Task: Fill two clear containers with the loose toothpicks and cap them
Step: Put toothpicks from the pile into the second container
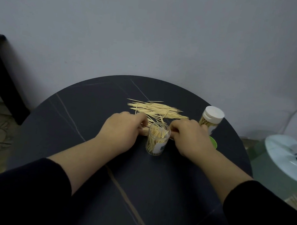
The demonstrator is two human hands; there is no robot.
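- Dark round table (88, 124) against a grey wall fills the middle of the frame.
- Loose toothpicks (155, 108) lie in a flat heap at frame centre, just above both hands.
- Open jar (156, 140) stands upright between the hands. It is partly filled, its sticks lean at angles, and it has no cap.
- Capped jar (210, 118), with a white top, stands at centre right and holds sticks. A green lid (213, 143) lies below it, partly hidden by the right hand.
- Left hand (122, 128): fingers curl down and grip a small bundle of sticks at the heap's near edge.
- Right hand (189, 136): fingers curl toward the heap; what they hold cannot be told.
- Handling, by judgement: the sticks are light, stiff, sharp-tipped and prone to roll or scatter. Align them parallel, pinch the bundle at mid-length and lower it end-first. The open jar looks light and easy to tip, so steady its wall low down while loading.
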